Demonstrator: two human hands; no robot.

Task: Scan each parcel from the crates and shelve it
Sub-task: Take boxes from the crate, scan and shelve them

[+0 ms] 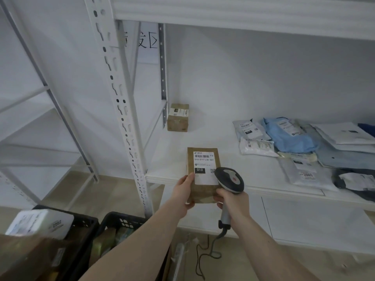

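Note:
My left hand (183, 194) grips a flat brown cardboard parcel (203, 188) by its lower left edge, held over the front edge of the white shelf (253, 175). Its white label with barcode and "010" faces up. My right hand (233, 201) holds a grey handheld scanner (230, 179) by its handle. The scanner head lies over the label's lower right corner. Two black crates (119, 220) with more parcels stand at the lower left.
A small brown box (178, 117) stands at the shelf's back left. Several soft mailers in white, blue and grey (288, 136) cover the shelf's right side. A white perforated upright (125, 110) rises left of the shelf. The scanner's cable (205, 254) trails on the floor.

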